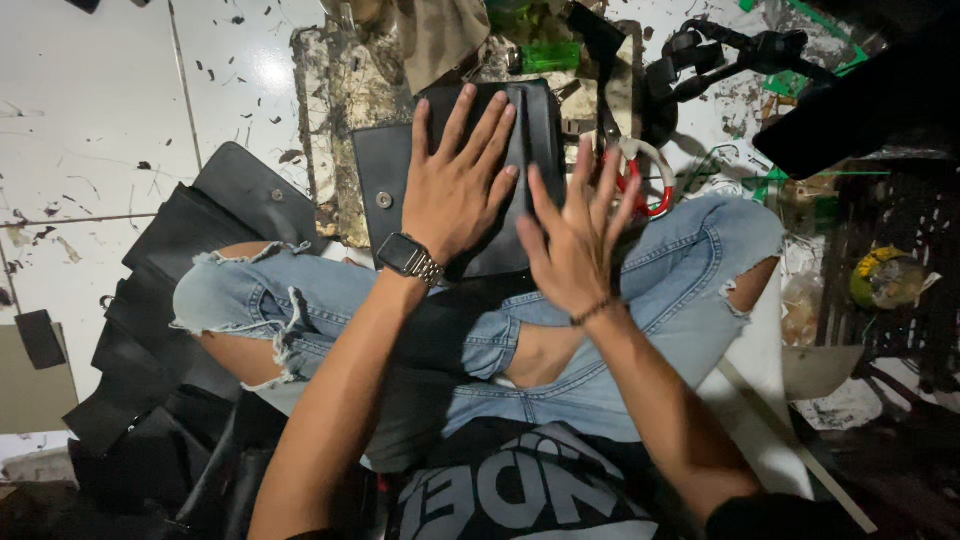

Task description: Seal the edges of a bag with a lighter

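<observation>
- White floor tiles (90, 110), speckled with dark scraps and smears, are spreading across the upper left of the view, and a stained, worn work board (335, 110) is lying on them in front of the seated person.
- Ripped blue jeans (660, 270) are covering the person's crossed legs, with bare knees showing through the tears on both sides.
- A black leather piece (535, 130), folded into a flat pouch shape, is resting on the board just beyond the knees; a flap with a metal snap (383, 199) is sticking out on its left side.
- The left hand (455, 185) is lying flat on the leather piece, fingers spread and pressing down, gripping nothing; a wristwatch (408, 256) with a dark face is sitting on that wrist.
- The right hand (575, 235) is also open, fingers splayed, hovering over or brushing the lower right edge of the leather; whether it is touching I cannot tell, and it is holding nothing.
- Red-handled scissors (650, 185) are lying just beside the right hand's fingertips, partly hidden by them.
- A stack of black leather panels (150, 300) is piling up on the floor by the person's left knee.
- A green lighter (548, 57) is lying beyond the leather piece, near the top of the board.
</observation>
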